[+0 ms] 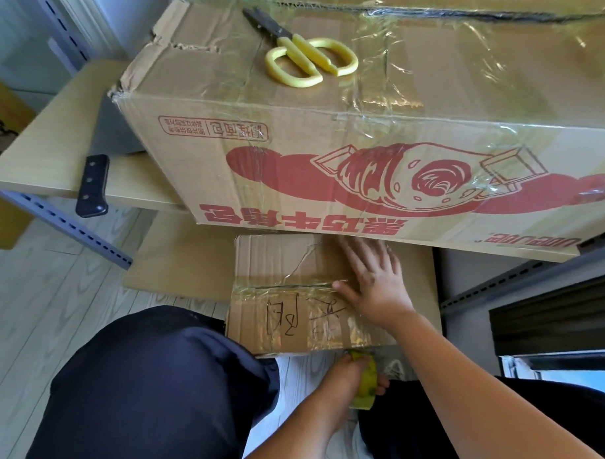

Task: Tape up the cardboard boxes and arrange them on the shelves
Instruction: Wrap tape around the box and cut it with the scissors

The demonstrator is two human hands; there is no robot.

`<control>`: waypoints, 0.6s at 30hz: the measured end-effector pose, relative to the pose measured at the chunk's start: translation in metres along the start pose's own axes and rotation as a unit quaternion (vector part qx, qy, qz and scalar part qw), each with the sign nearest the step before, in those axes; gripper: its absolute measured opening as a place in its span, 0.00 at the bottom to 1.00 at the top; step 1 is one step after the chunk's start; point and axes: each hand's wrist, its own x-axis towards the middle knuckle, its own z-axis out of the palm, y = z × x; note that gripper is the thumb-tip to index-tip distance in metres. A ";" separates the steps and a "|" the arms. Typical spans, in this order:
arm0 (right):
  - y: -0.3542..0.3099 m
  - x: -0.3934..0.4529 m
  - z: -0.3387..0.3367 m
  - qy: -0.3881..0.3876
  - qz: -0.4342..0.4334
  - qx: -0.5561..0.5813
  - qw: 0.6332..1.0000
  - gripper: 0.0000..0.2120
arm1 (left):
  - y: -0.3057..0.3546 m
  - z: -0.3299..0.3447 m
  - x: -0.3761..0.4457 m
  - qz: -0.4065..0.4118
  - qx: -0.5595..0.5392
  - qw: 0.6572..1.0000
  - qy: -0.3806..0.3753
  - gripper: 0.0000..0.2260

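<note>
On the floor in front of our knees lies the small box (292, 297), a flat cardboard carton with handwriting in black marker and clear tape across its top seam. Our right hand (371, 283) rests flat on it, fingers straight and spread, the palm over the taped seam near the box's right side. Our left hand (344, 375) sits just below the box's near edge, its fingers curled round a yellowish tape roll (366, 386), and a strip of tape runs from the roll up onto the box. Above and behind the small box stands the large box (348, 155), printed in red with a pastry drawing and big characters upside down to us, wrapped in shiny tape and resting on a pale wooden shelf (46, 151). Yellow-handled scissors (300, 54) lie closed on top of the large box. A knife (93, 184) with a black riveted handle lies on the shelf's front edge, left of the large box. Under the small box a flattened sheet of cardboard (183, 259) covers the light wood floor.
</note>
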 end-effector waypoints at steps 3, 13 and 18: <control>-0.005 -0.011 0.025 -0.037 -0.050 -0.070 0.996 0.36 | -0.001 -0.003 -0.002 -0.010 0.027 0.999 0.022 0.10; -0.024 -0.013 -0.005 -0.113 -0.007 -0.112 0.987 0.35 | 0.000 -0.012 0.011 0.000 0.314 0.919 0.237 0.27; -0.056 -0.025 -0.061 -0.154 -0.022 -0.036 0.987 0.27 | 0.058 0.004 -0.065 0.056 0.354 0.909 0.213 0.17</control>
